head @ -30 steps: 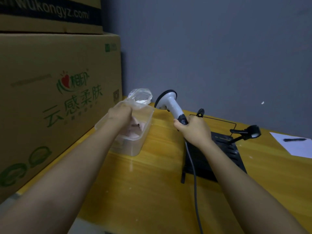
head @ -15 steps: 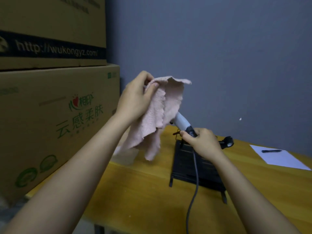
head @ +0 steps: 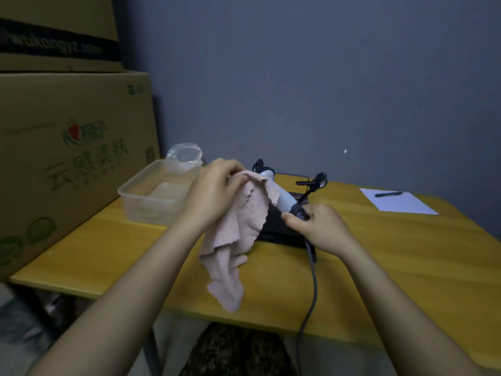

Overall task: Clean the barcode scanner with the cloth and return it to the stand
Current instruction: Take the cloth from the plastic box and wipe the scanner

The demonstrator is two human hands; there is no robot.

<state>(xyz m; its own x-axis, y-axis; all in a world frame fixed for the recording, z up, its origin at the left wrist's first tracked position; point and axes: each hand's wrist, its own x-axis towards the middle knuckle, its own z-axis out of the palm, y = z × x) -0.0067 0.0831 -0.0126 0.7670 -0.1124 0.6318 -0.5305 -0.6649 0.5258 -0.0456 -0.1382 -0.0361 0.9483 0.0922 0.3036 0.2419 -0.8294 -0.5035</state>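
My left hand (head: 217, 188) pinches a pale pink cloth (head: 238, 234) near its top edge, and the cloth drapes over the head of the white barcode scanner (head: 283, 199). My right hand (head: 320, 226) grips the scanner's dark handle end, above the table. The scanner's grey cable (head: 311, 289) hangs down past the table's front edge. The black stand (head: 315, 183) with its flat black base (head: 282, 232) sits just behind the scanner. Most of the scanner head is hidden by the cloth.
A clear plastic tub (head: 151, 196) with a plastic bag (head: 185, 154) behind it stands at the left on the yellow table (head: 379, 253). Stacked cardboard boxes (head: 67, 147) fill the left side. A white paper (head: 398, 203) with a pen (head: 389, 194) lies at the right.
My left hand took the cloth out of the tub, raised it, then brought it down onto the scanner head. The right hand kept hold of the scanner and lowered it slightly.
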